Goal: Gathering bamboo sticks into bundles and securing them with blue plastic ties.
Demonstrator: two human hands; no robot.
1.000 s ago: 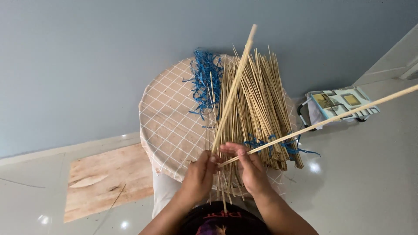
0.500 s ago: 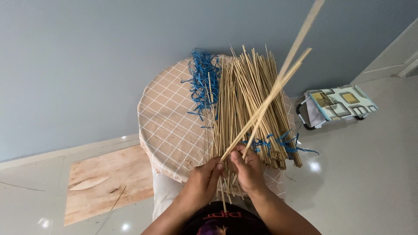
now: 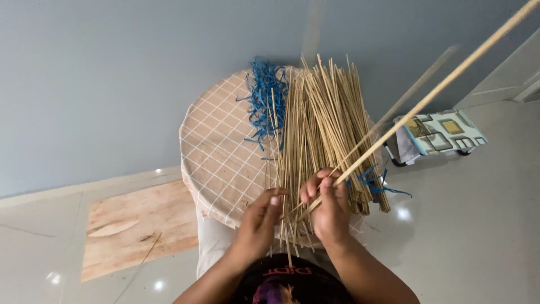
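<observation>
A thick pile of thin pale bamboo sticks (image 3: pixel 318 126) lies on a round table with a checked cloth (image 3: pixel 219 152). My right hand (image 3: pixel 329 205) grips the near ends of two long sticks (image 3: pixel 433 95) that slant up to the upper right, blurred by motion. My left hand (image 3: pixel 261 219) rests beside it at the pile's near end, fingers curled and touching the stick tips. A tangle of blue strips (image 3: pixel 267 98) lies at the far left of the pile, and more blue strips (image 3: pixel 374 183) poke out at its right side.
A plywood board (image 3: pixel 140 225) lies on the glossy tiled floor to the left of the table. A small patterned box on wheels (image 3: pixel 439 135) stands to the right. A grey wall runs behind the table.
The long sticks in my right hand have swung from pointing up over the pile to slanting further right. Both hands stay at the pile's near end.
</observation>
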